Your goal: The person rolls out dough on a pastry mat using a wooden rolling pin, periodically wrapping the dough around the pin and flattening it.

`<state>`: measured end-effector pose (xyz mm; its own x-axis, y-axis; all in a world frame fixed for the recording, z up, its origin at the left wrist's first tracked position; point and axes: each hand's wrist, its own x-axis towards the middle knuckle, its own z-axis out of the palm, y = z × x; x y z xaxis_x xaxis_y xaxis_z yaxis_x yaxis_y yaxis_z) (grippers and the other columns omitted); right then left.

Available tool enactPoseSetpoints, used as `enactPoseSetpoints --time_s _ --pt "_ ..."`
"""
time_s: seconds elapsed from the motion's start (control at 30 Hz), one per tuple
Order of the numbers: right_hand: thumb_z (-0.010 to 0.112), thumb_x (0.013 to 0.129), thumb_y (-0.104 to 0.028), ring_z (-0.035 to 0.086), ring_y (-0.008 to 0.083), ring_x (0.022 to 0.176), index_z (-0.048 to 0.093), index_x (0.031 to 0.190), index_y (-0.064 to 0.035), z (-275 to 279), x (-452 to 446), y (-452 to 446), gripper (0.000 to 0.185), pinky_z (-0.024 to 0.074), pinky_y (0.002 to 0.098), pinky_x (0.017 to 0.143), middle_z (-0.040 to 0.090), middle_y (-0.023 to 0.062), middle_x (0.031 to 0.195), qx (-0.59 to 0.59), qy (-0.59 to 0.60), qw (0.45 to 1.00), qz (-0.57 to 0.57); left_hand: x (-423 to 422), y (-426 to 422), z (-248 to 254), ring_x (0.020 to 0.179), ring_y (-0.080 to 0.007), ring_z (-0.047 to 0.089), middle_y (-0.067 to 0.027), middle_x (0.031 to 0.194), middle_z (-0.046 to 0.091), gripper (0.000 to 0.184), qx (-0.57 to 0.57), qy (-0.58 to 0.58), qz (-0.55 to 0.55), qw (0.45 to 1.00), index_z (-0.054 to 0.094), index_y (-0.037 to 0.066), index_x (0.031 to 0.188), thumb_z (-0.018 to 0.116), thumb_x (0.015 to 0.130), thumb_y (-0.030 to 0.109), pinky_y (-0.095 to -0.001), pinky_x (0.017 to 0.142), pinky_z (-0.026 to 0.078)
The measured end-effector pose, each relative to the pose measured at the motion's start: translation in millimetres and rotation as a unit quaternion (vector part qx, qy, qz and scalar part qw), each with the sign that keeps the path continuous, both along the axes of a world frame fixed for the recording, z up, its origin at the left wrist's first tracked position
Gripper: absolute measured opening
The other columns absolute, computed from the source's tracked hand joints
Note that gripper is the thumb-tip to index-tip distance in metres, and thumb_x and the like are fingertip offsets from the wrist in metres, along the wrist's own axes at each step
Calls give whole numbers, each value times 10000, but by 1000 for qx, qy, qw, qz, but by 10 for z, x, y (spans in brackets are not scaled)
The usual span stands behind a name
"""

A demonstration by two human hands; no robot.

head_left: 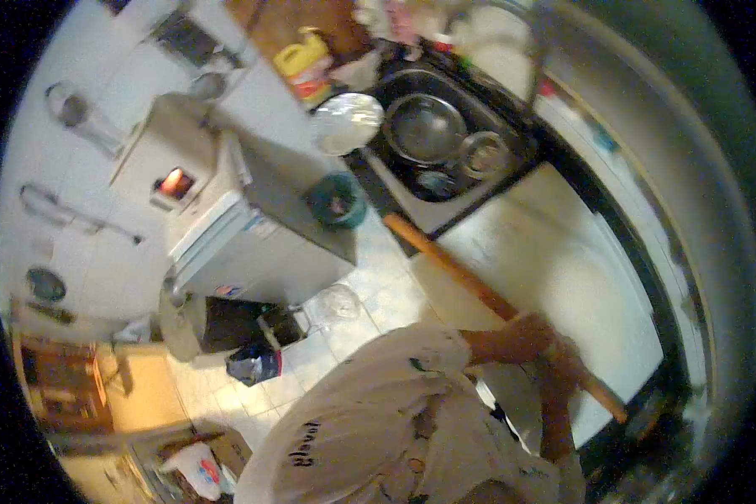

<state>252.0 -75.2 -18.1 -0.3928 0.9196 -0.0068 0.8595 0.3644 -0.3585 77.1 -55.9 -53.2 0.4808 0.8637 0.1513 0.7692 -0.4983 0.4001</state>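
Note:
A long wooden stick (pixel 454 267) slants across the near edge of the pale worktop (pixel 563 244). My left hand (pixel 522 333) closes round it, its arm coming from the upper side of my body. Right beside it, my right hand (pixel 563 363) also grips the stick, close to its lower end. The two hands are nearly touching and their fingers are blurred. Part of the stick shows past each hand. My light printed shirt (pixel 370 403) fills the lower middle of the view.
Beyond the worktop, a dark sink (pixel 403 84) holds a metal bowl (pixel 426 128) and smaller dishes. A shiny plate (pixel 349 123) and a yellow bottle (pixel 304 63) stand beside it. A green bin (pixel 338 202) and a refrigerator (pixel 269 252) are to the left, above the tiled floor (pixel 386 290).

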Motion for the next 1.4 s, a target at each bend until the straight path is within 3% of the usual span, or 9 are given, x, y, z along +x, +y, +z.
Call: enactPoseSetpoints --time_s 0.1,0.17,0.23,0.4,0.67,0.8,1.03,1.07,1.4 --pt "560 870 -320 548 299 1026 563 1139 -100 3 -19 -196 348 405 469 883 586 106 1103 16 -126 992 -18 -174 -440 151 978 -294 581 -119 980 631 215 99 18 -51 994 637 75 958 547 804 195 -459 859 439" --pt "577 860 -318 550 325 1060 561 1175 -102 -43 -60 -215 383 403 497 909 590 120 1146 32 -145 989 -23 -38 -291 -26 980 -290 571 -112 990 609 213 -129 22 -17 991 630 90 974 555 792 170 -443 848 432" --pt "554 860 -254 550 326 1068 552 1183 -99 -280 102 -217 358 386 512 928 589 122 1147 221 19 972 76 -209 -309 394 1070 -305 541 -132 1138 580 280 -109 106 -47 987 615 69 1051 545 800 171 -447 904 414" --pt "521 839 -211 516 317 1148 493 1278 -91 33 -124 -404 456 332 512 994 547 135 1248 9 -93 994 53 -250 -647 427 1254 -359 408 -197 1354 440 562 -87 67 3 994 434 4 1322 540 845 282 -487 1053 304" --pt "436 887 -248 361 373 1304 370 1372 11 211 -394 938 554 269 483 1073 402 202 1398 204 90 975 1 -77 749 362 1376 -427 184 -243 1493 193 746 126 85 126 980 277 -19 1412 495 874 448 -567 1109 147" --pt "423 900 -252 379 415 1265 380 1352 29 169 -333 383 534 289 487 1061 429 229 1353 142 32 989 40 -125 -226 431 1379 -430 176 -254 1494 180 767 -149 97 28 984 260 -4 1424 458 881 499 -577 1105 137" --pt "443 904 -230 406 397 1246 362 1362 31 90 -428 909 533 317 482 1046 391 225 1378 117 4 993 -13 -79 609 430 1413 -395 108 -234 1518 137 835 69 88 185 976 237 15 1443 404 856 584 -605 1093 119" --pt "440 909 -222 404 384 1255 371 1360 19 204 -349 507 516 303 481 1057 390 225 1384 41 98 994 -12 -47 286 521 1416 -385 108 -234 1518 138 835 17 269 147 952 238 45 1453 381 852 607 -624 1084 109" --pt "459 854 -260 354 344 1316 369 1373 -15 279 -405 653 581 266 516 1068 381 180 1418 176 29 984 -17 -46 442 359 1400 -422 128 -247 1510 151 811 32 98 185 977 222 13 1449 396 888 572 -678 1056 68"
